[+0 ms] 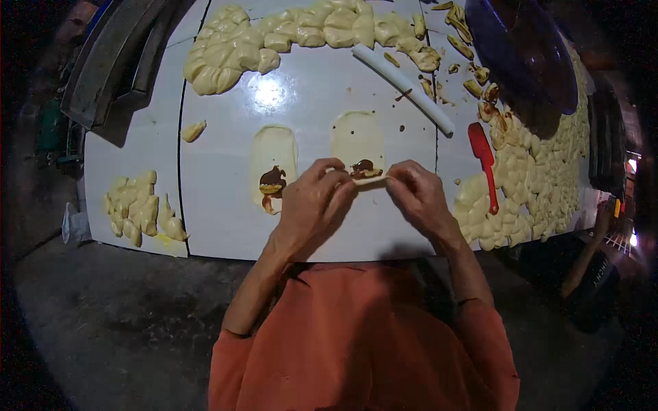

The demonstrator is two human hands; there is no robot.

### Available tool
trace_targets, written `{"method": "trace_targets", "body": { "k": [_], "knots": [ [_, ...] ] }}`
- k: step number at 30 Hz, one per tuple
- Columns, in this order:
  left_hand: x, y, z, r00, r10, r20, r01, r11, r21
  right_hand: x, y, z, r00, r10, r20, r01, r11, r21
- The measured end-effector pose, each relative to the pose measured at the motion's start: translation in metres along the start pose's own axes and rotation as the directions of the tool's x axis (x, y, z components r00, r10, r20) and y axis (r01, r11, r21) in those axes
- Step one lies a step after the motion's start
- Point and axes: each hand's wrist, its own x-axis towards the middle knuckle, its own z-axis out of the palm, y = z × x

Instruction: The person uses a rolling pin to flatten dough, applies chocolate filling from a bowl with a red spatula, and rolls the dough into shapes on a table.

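Note:
A flattened strip of pale dough lies on the white tabletop in front of me, with dark brown chocolate filling and a yellowish piece, apparently banana, near its close end. My left hand pinches the left corner of that end. At the right corner, my right hand pinches the same edge, and the edge is lifted slightly between them. Just left of my left hand rests a second flattened dough strip, topped with chocolate and a yellowish piece. My fingers partly cover the held strip's near end.
Dough pieces crowd the far edge, the right side and the near left corner. A white rolling rod lies diagonally beyond my right hand, near a red spatula. Dark metal pans and a dark blue basin flank the table.

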Motion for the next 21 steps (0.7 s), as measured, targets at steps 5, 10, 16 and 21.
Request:
{"method": "trace_targets", "body": {
  "k": [5, 10, 16, 21],
  "knots": [
    [0.017, 0.008, 0.003, 0.985, -0.139, -0.103, 0.149, 0.984, 0.101, 0.026, 0.007, 0.005, 0.951, -0.301, -0.069, 0.279, 0.933, -0.226],
    [0.012, 0.011, -0.003, 0.995, -0.02, -0.095, 0.033, 0.989, 0.141, 0.025, 0.003, 0.001, 0.954, -0.3, 0.027, 0.292, 0.899, -0.326],
    [0.018, -0.004, 0.0, 0.984, 0.177, 0.038, -0.181, 0.955, 0.233, 0.024, -0.002, -0.003, 0.915, -0.372, 0.152, 0.401, 0.811, -0.427],
    [0.032, -0.001, -0.003, 0.974, 0.221, 0.046, -0.225, 0.947, 0.229, 0.034, -0.005, -0.001, 0.924, -0.343, 0.168, 0.381, 0.83, -0.408]
  ]
}}
